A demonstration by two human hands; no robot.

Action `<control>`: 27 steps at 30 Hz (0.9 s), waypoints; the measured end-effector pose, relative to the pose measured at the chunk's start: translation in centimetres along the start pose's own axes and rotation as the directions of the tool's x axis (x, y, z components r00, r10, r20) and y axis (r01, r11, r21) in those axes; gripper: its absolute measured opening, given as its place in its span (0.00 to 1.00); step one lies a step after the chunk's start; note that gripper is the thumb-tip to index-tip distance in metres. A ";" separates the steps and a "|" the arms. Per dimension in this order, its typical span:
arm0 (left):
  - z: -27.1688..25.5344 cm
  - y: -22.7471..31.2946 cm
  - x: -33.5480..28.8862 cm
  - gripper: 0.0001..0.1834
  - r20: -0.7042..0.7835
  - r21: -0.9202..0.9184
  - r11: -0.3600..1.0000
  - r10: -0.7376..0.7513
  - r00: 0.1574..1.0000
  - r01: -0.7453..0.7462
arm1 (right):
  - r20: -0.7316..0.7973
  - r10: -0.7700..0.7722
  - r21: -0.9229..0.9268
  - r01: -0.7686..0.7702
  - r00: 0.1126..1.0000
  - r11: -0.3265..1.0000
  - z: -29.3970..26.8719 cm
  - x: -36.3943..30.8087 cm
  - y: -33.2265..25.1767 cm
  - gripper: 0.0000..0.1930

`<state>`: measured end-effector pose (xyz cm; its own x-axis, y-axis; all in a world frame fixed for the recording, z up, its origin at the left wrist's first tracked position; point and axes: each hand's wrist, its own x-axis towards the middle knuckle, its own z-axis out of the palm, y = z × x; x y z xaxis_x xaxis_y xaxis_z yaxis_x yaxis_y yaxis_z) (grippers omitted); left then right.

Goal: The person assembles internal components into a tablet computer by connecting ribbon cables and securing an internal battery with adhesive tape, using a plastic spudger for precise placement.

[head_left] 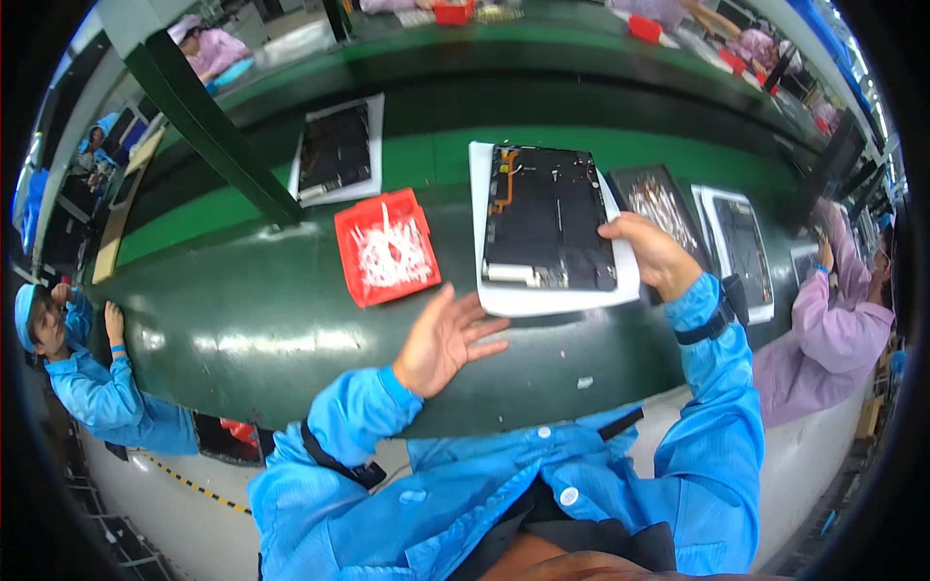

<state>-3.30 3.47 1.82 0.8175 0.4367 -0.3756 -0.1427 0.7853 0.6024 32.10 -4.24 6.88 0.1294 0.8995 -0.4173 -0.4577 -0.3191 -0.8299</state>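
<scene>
— Two hands, one panel: where does the dark open-backed panel (549, 217) sit on the desk (262, 300)?

— On a white tray (542, 298), just inside the near edge of the dark green desk, a little toward its right end. Its long axis runs from the near edge toward the far one, tilted slightly, with an orange ribbon strip (504, 179) at the far left corner of the panel.

— Which hand has it?

— The right hand (651, 254). Its grip is clenched on the right rim of the tray, thumb on top beside the panel's right edge, fingers hidden underneath. The panel lies straight to the left of that grip.

— And the other hand?

— The left hand (444, 339) is released, palm up and fingers spread, holding nothing. It hovers at the near edge of the desk, just short of the tray's near left corner; the panel lies beyond it, toward the far edge and to the right. It is near, but the right hand is the one in contact.

— What surrounds the tray?

— A red bin (387, 247) of small white parts stands just beside it on the left. More trays with panels (334, 150) lie at the far side, and others (741, 247) crowd the right end, where a co-worker's pink sleeve (823, 320) leans in. A person in blue (92, 373) rests both hands at the left end.
</scene>
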 end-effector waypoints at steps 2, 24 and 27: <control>-0.8 0.1 0.6 0.50 0.173 -0.113 0.983 -0.126 0.977 0.147 | 0.030 0.120 -0.013 -0.120 0.992 0.993 -0.5 -3.3 2.2 0.16; 1.0 -1.9 0.7 0.20 -0.125 0.738 0.658 -0.079 0.989 0.146 | -0.133 -0.778 -0.991 -0.085 0.614 0.103 -10.1 -3.6 1.4 0.10; 1.1 -1.8 0.7 0.19 -0.159 0.770 0.619 -0.049 0.986 0.155 | -0.147 -0.746 -0.982 -0.006 0.650 0.188 -11.1 -3.6 0.7 0.12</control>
<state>-1.84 1.91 1.28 0.7244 0.4618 -0.5119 0.4682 0.2154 0.8570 41.13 -10.96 3.69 0.5545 0.7786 0.2938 0.7773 -0.3584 -0.5171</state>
